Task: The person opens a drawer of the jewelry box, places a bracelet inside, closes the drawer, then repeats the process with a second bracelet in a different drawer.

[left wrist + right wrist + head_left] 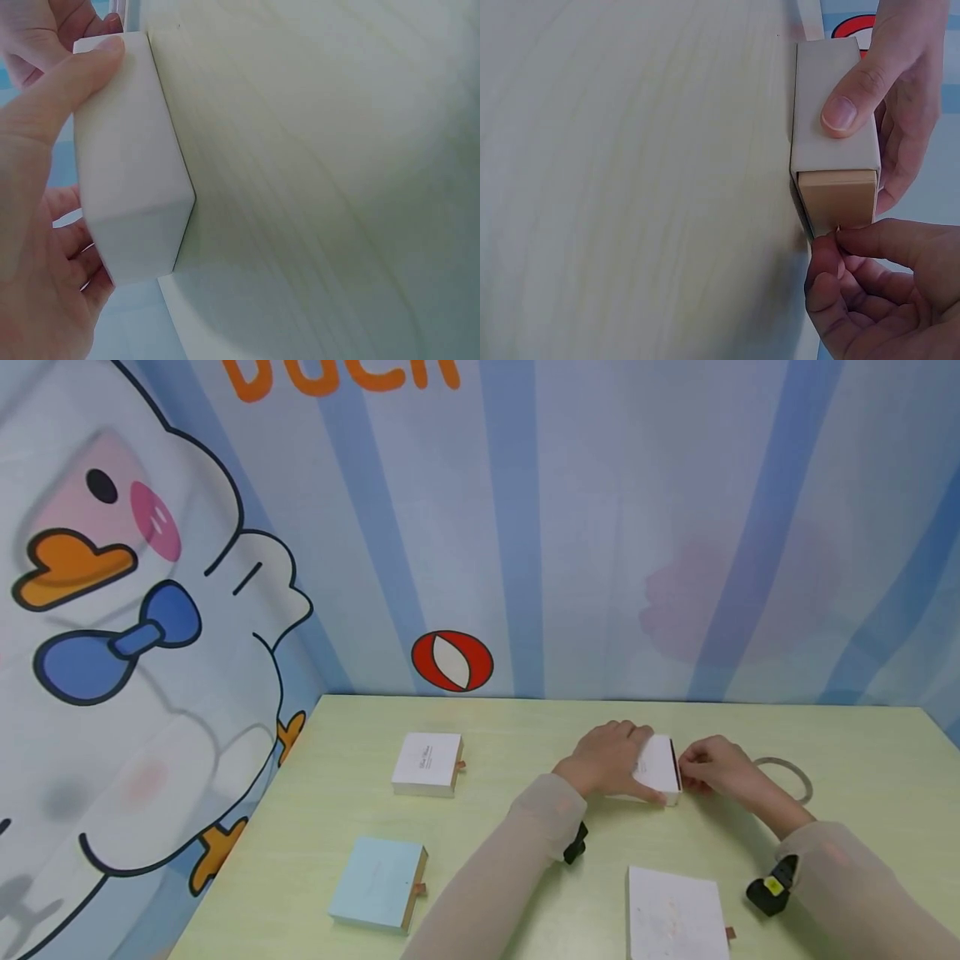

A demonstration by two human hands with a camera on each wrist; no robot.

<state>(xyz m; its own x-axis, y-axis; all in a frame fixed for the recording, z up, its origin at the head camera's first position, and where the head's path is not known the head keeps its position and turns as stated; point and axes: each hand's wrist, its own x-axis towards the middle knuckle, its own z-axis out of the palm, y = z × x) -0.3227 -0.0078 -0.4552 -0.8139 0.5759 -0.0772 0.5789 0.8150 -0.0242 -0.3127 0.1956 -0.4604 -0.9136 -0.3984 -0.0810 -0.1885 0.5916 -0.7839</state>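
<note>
A small white box (658, 767) with a slide-in drawer lies on the table, right of centre. My left hand (609, 758) grips it from the left, thumb on the near side and fingers at the far side. At the box's right end, the tan drawer front (837, 193) sits nearly flush with the sleeve in the right wrist view. My right hand (722, 770) pinches a pull tab there between thumb and forefinger. The fingers hide most of the tab. The left wrist view shows the box's plain white side (127, 135) under the thumb.
A white box (426, 762) stands at the back left, a light blue box (375, 881) in front of it. Another white box (671, 914) lies near the front edge. Each has a small brown tab on its right. Behind my right wrist lies a grey loop (804, 781).
</note>
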